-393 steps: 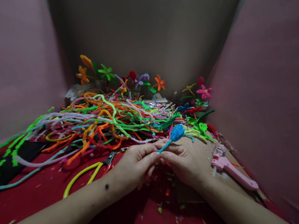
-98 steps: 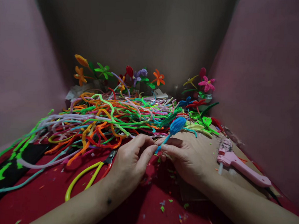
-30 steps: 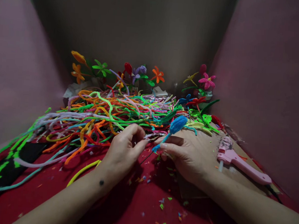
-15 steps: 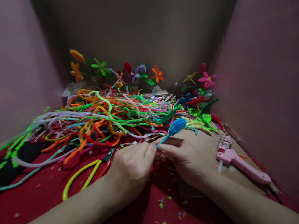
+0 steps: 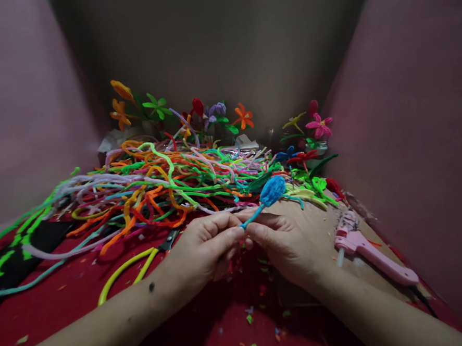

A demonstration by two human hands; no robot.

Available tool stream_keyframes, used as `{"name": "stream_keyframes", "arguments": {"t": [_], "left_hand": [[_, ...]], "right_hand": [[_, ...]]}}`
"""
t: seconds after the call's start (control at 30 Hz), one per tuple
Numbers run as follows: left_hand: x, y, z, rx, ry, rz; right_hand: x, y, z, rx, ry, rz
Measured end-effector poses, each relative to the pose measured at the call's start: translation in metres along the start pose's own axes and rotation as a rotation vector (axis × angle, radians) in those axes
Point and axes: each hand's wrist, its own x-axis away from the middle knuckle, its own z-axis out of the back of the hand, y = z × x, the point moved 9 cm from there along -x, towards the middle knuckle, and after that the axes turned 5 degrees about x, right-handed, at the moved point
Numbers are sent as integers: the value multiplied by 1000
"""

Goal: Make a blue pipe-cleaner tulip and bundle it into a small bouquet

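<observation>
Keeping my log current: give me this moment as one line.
right hand: pinching stem | left hand: at its lower end | blue bud: atop stem | glue gun: on cardboard | scissors: by left forearm

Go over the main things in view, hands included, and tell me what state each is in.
Blue bud: held up, stem slanting
Left hand: pinched at the stem's lower end
Right hand: pinched on the stem
Scissors: lying down, partly hidden; open or shut unclear
Glue gun: lying on cardboard
Pipe cleaners: loose, tangled heap
Pink flower: petals spread open
</observation>
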Motion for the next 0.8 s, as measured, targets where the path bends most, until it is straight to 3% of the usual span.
{"name": "stream_keyframes", "arguments": {"t": [0.17,0.3,0.37,0.43,0.53,0.63,0.7,0.8], "left_hand": [[1,-20,-19,471,-265,214],[3,-22,-24,528,-323,263],[2,-19,-22,379,-277,225],[0,-11,-11,82,-151,100],[3,17,-1,-442,45,-278],[15,31,-8,-768,101,-611],[15,30,-7,-810,111,-636],[7,26,3,-652,119,-460]], "right_hand": [[0,-6,0,21,27,32],[2,-9,0,77,47,54],[3,-10,0,68,57,71],[4,-11,2,57,85,90],[5,-14,8,89,139,127],[4,-11,11,146,169,106],[3,-8,11,174,167,76],[2,-7,7,166,123,50]]}}
